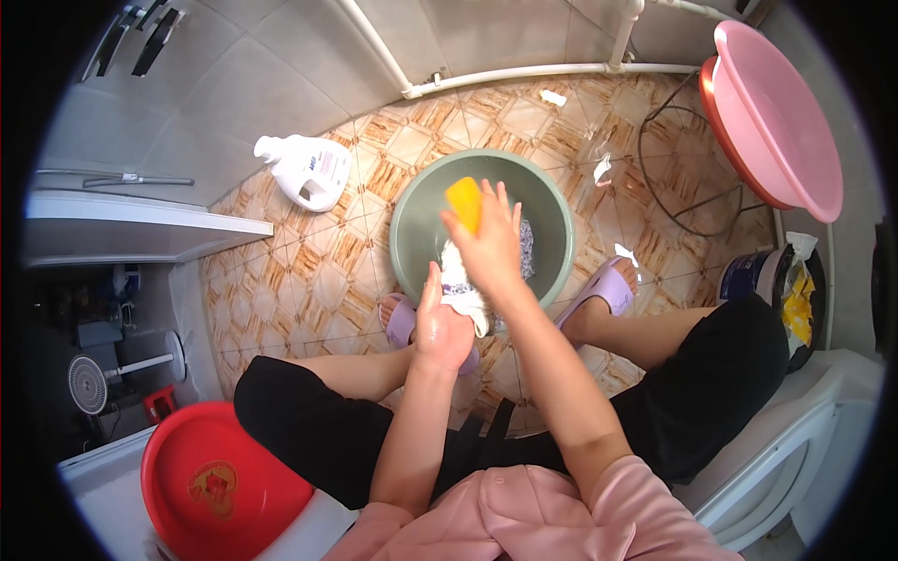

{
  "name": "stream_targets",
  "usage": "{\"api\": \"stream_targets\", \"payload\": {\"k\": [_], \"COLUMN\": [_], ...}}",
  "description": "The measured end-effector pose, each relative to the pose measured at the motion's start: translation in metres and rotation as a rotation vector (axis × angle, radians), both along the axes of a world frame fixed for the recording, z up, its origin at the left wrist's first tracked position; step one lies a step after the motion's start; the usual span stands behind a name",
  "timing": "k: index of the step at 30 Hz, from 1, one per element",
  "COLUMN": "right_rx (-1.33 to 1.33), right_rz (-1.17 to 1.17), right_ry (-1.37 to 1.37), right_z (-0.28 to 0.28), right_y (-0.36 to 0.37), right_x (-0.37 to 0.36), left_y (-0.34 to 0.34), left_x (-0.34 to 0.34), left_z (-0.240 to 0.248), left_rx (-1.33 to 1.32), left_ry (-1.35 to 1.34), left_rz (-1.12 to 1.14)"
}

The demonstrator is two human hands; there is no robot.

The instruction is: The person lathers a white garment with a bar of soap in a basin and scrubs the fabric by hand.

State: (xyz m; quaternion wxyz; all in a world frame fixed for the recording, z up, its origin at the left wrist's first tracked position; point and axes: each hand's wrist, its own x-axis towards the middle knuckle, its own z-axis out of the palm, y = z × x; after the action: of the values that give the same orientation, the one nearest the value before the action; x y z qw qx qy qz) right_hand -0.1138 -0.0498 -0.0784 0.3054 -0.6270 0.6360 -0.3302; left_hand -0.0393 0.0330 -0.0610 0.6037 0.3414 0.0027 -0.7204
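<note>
A grey-green basin point(408, 220) stands on the floor between my feet. Over it, my right hand point(494, 252) grips a yellow bar of soap point(463, 200) between thumb and palm, its other fingers stretched forward. My left hand point(443, 329) is lower and nearer to me, palm turned up, holding a white cloth with a dark pattern point(457, 282). The cloth hangs at the basin's near side, partly hidden by my right hand. More patterned fabric point(527, 248) shows inside the basin, right of my right hand.
A white detergent bottle point(313, 172) stands at the far left. Pink point(781, 122) and red basins lean at the far right, near a dark hose point(645, 154). A red basin point(201, 477) is at the near left, a bin point(758, 276) at the right. White scraps point(601, 168) lie on the tiles.
</note>
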Motion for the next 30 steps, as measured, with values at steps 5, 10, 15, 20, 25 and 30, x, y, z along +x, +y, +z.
{"api": "stream_targets", "payload": {"k": [5, 10, 15, 20, 25, 30], "right_rx": [-0.159, -0.038, -0.208, -0.065, -0.260, -0.153], "right_rz": [0.469, 0.031, 0.524, 0.090, 0.413, 0.051], "right_ry": [-0.079, -0.044, -0.124, -0.009, -0.074, 0.119], "right_z": [0.024, -0.002, 0.032, 0.009, 0.036, 0.007], "right_y": [0.059, 0.002, 0.056, 0.003, 0.057, 0.006], "right_x": [0.033, 0.003, 0.037, 0.002, 0.038, 0.005], "left_y": [0.007, 0.002, 0.011, 0.006, 0.015, 0.005], "left_x": [0.016, 0.004, 0.017, 0.005, 0.018, 0.003], "left_z": [-0.017, 0.005, -0.016, 0.006, -0.017, 0.002], "left_rx": [-0.259, -0.010, -0.315, 0.014, -0.219, 0.011], "left_ry": [-0.032, 0.030, -0.200, 0.077, -0.078, 0.100], "left_rz": [0.095, -0.012, 0.055, -0.062, -0.011, -0.068]}}
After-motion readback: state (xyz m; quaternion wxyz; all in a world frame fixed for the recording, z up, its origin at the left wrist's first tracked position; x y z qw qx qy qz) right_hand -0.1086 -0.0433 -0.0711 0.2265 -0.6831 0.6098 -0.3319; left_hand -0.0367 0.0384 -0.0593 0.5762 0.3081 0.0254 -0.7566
